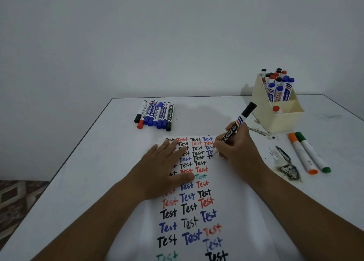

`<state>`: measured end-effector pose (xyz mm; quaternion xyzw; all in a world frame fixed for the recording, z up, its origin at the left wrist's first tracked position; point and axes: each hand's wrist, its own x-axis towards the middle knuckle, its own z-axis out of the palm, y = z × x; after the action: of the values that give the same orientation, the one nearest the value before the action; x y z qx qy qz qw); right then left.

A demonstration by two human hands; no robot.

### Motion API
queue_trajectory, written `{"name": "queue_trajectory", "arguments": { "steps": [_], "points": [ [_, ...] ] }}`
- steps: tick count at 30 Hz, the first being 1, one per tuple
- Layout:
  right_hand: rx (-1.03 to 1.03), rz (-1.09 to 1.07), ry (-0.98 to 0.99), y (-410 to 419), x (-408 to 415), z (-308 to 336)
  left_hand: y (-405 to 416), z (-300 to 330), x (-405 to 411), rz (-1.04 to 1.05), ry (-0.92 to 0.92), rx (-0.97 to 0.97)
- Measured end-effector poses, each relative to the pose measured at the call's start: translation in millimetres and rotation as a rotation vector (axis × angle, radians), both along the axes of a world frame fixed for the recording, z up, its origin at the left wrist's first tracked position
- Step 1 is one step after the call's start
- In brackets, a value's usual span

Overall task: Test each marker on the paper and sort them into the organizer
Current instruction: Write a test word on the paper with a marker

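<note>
A white paper covered in rows of "Test" in black, red, blue and green lies in front of me. My left hand rests flat on it, fingers spread. My right hand grips a black whiteboard marker, with its tip down on the paper's right side and its black cap on the rear end. A row of several capped markers lies at the far middle of the table. The cream organizer at the far right holds several markers upright in its back compartment and one red-capped marker in its front compartment.
An orange marker and a green marker lie side by side on the table to the right of the paper. Dark ink smears stain the white table between them and my right hand. A patterned floor shows at far left.
</note>
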<state>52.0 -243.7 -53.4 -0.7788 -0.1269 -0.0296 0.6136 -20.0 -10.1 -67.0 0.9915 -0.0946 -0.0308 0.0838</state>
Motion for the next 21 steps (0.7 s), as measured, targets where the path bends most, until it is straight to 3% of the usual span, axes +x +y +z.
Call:
{"name": "queue_trajectory", "arguments": {
  "steps": [21],
  "points": [
    [-0.082,-0.075,-0.039,0.4,-0.3,0.2,-1.6,3.3,-1.9,-0.002,0.011,0.003]
  ]
}}
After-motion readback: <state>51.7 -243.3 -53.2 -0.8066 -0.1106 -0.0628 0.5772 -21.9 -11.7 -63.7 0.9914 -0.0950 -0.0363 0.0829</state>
